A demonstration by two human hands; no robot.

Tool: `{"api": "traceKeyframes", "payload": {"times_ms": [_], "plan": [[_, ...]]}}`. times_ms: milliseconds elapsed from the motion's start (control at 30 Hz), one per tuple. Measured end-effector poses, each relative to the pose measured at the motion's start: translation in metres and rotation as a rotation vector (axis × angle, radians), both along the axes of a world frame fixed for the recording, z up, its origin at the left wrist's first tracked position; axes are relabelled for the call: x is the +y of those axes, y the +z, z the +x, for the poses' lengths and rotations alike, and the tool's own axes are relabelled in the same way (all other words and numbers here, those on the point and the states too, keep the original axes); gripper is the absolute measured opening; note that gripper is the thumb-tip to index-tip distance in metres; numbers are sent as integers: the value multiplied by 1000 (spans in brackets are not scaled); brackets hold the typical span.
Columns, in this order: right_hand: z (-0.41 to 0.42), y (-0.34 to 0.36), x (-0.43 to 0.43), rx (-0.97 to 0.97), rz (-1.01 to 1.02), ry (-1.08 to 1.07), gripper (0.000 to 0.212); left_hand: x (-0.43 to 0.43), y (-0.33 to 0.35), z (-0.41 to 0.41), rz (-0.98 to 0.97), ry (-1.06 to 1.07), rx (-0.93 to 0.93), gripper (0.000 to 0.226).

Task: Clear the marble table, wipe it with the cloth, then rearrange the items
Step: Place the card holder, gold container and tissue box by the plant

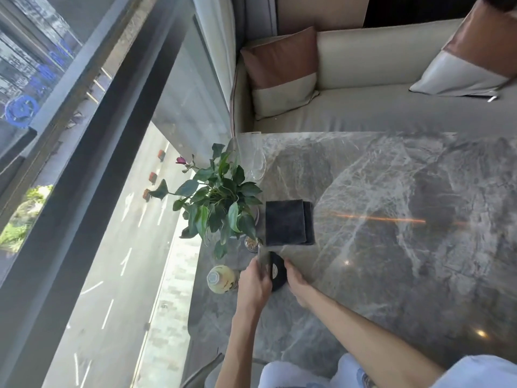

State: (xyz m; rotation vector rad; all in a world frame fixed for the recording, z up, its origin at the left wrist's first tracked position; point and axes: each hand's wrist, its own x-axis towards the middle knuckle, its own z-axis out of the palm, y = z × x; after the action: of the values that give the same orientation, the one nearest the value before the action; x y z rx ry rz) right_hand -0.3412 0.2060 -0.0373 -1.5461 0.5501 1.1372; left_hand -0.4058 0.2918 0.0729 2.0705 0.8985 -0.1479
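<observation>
Marble table (pixel 391 191) bears cloth (pixel 288 222) folded beside plant (pixel 218 203); we judge clearing in hand: left hand (pixel 253 284) curled round black disc (pixel 277 271) by bottle (pixel 222 278), right hand (pixel 296 281) thumb on it, fingers hidden, grip unclear; next we'd lift disc clear, then take cloth.

Cloth (pixel 288 222) beside plant (pixel 218 200); glass (pixel 258 163) seemingly behind.

We see both forearms (pixel 363 330) bare all the way to the left hand (pixel 253 284) and the right hand (pixel 297 282). A pale blue short sleeve (pixel 486 371) covers the right upper arm. Light, washed-out blue trousers (pixel 293 373) cover the legs, with a small darker mark on the right one.
</observation>
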Motion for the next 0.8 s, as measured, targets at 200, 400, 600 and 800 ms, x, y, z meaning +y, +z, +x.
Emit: {"api": "traceKeyframes", "payload": {"times_ms": [200,400,600,800], "plan": [[-21,-15,17,29,26,-28,69,9,10,-20,40,-10,0,17],[-35,-19,20,72,77,-20,69,14,14,-27,20,-32,20,14],[-34,-28,19,57,66,-32,81,14,15,-24,10,-6,37,17],[-35,-42,18,40,51,-31,97,14,19,-24,-20,40,37,27]]}}
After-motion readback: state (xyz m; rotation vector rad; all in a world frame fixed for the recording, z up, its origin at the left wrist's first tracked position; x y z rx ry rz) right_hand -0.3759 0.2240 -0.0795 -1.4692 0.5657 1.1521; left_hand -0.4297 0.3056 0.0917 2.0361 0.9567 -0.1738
